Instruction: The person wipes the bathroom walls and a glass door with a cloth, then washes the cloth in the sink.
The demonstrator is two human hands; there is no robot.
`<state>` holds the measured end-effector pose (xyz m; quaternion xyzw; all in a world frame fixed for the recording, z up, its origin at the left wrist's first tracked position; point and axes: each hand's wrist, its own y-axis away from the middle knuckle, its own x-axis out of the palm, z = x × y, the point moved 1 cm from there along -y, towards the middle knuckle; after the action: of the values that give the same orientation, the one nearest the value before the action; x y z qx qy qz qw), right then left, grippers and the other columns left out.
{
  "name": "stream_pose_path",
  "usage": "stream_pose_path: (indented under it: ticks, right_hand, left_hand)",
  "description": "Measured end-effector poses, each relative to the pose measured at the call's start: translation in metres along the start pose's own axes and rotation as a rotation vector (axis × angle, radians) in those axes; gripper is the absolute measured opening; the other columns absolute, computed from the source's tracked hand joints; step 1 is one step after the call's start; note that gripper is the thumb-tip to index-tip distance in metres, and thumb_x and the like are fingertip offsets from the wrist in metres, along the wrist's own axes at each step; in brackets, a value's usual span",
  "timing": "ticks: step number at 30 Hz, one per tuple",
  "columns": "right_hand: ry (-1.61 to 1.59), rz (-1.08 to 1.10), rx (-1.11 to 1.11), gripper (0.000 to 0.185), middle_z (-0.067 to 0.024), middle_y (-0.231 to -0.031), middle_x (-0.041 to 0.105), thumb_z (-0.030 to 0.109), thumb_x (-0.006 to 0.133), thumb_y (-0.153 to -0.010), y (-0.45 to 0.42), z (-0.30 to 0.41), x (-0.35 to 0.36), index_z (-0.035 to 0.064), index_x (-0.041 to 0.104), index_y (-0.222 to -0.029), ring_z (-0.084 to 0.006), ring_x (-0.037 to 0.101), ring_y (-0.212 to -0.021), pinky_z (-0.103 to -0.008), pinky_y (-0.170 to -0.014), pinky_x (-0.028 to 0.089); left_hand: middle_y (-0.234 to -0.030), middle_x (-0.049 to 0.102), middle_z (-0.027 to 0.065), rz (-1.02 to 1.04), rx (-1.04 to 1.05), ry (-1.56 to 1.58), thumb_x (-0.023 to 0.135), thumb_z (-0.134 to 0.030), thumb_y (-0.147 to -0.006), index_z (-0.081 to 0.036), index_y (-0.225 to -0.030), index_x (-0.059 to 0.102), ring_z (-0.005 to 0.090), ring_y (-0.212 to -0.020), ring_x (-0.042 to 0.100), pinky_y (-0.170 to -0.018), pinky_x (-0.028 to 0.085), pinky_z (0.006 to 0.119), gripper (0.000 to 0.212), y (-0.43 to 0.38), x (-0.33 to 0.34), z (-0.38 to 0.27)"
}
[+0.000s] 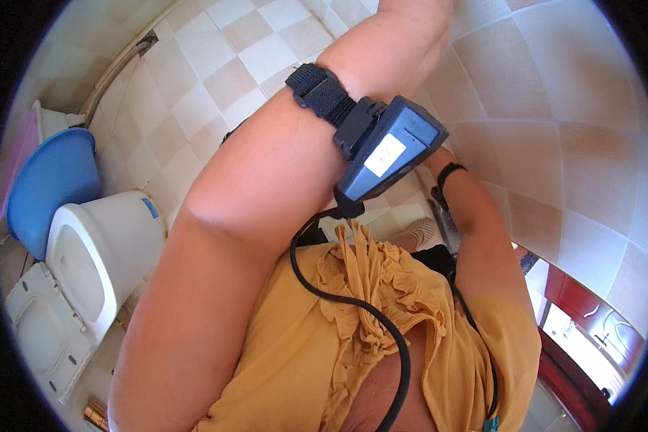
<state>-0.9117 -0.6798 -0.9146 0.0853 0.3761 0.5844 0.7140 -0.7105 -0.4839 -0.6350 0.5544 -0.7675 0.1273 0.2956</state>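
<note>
My left hand (397, 46) reaches to the top edge, over the tiled floor and near the wall. Its fingers are cut off by the frame, so I cannot tell what they hold. Below it, a black strap (324, 94) carries a dark blue-grey device (391, 148) with a white label, and a black cable (356, 299) runs down from it over a yellow ruffled top (297, 324). Mostly hidden behind this device is my right hand (438, 157), with a black band (452, 171) at the wrist. Its fingers do not show.
At the left stand a white toilet (124, 221) with its seat lid (40, 335) raised and a blue plastic basin (54, 183). A tiled wall (518, 81) rises on the right. A mirror (588, 302) at the lower right reflects red cabinets. A foot in a woven shoe (424, 231) shows below.
</note>
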Motion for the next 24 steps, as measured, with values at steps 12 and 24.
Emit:
stream_pose_path:
  ticks: [12,24]
  right_hand:
    - [0.752,0.116,0.041,0.046,-0.0108,-0.135,0.055,0.036,0.038,-0.102,0.201,0.069,-0.110,0.0126,0.048,-0.140,-0.0255,0.048,-0.127,-0.0384,-0.109,0.032]
    - [1.573,-0.891,-0.805,0.057,-0.0085,-0.118,0.063,0.019,0.057,-0.090,0.157,0.308,-0.145,0.0139,0.039,-0.144,-0.0282,0.057,-0.106,-0.0452,-0.102,0.037]
  left_hand:
    - [-0.112,0.058,0.0188,-0.019,-0.017,0.246,0.046,-0.020,-0.095,0.004,-0.120,0.052,0.0264,-0.102,0.057,-0.084,0.048,0.035,0.035,-0.014,0.000,0.028]
    - [-0.112,0.053,0.0111,-0.045,-0.190,0.180,0.050,-0.015,-0.092,0.001,-0.119,0.052,0.0220,-0.096,0.055,-0.079,0.048,0.035,0.031,-0.004,0.003,0.055]
